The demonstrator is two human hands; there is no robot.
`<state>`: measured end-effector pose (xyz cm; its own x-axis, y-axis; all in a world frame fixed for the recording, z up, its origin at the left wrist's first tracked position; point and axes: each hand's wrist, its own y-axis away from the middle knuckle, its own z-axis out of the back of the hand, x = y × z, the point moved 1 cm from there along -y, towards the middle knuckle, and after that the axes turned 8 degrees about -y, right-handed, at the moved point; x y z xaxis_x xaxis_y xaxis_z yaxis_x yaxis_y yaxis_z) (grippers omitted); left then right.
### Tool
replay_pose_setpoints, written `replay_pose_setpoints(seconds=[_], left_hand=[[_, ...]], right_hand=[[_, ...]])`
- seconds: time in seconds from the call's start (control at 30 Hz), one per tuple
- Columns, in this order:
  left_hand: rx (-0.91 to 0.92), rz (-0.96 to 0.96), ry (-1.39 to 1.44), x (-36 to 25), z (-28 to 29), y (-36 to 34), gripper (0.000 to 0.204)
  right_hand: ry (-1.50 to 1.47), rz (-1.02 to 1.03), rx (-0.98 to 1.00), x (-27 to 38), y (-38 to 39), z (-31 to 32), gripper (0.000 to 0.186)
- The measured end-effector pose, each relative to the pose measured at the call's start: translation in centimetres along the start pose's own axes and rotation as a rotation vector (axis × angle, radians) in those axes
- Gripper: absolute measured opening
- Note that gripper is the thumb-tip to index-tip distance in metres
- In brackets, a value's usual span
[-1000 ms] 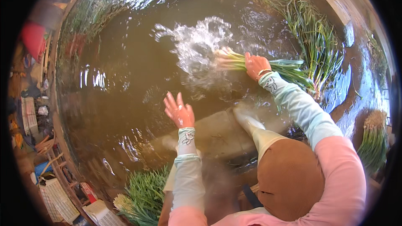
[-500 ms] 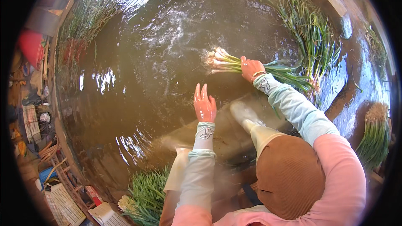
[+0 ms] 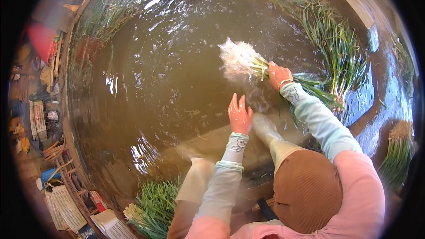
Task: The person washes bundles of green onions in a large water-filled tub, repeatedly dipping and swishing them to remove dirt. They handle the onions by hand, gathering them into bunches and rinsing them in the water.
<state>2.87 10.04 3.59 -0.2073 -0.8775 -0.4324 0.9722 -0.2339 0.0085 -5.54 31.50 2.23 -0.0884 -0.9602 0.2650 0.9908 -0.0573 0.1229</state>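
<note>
The scallion bunch, clamped in the right hand, has lifted from the water, dripping; the left hand hovers, fingers spread.

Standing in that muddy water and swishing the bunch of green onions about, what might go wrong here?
The right hand alone grips the bunch of long green onions with white roots, so stalks might slip loose into the murky brown water. The open left hand holds nothing. The water hides the bottom, so footing could be unsure.
</note>
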Motion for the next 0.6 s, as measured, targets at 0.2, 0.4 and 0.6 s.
replay_pose_setpoints(seconds=[0.2,0.4,0.6], left_hand=[[-0.050,-0.127,-0.028,-3.1,2.7,1.2,0.055],[-0.145,-0.265,-0.183,-5.2,3.8,-1.4,0.080],[-0.314,-0.489,-0.459,-3.4,10.9,-5.4,0.048]], right_hand=[[-0.033,-0.029,0.072,0.3,-0.4,1.0,0.015],[-0.032,0.049,0.076,1.5,2.2,0.2,0.027],[-0.035,0.460,0.034,9.9,2.4,7.2,0.019]])
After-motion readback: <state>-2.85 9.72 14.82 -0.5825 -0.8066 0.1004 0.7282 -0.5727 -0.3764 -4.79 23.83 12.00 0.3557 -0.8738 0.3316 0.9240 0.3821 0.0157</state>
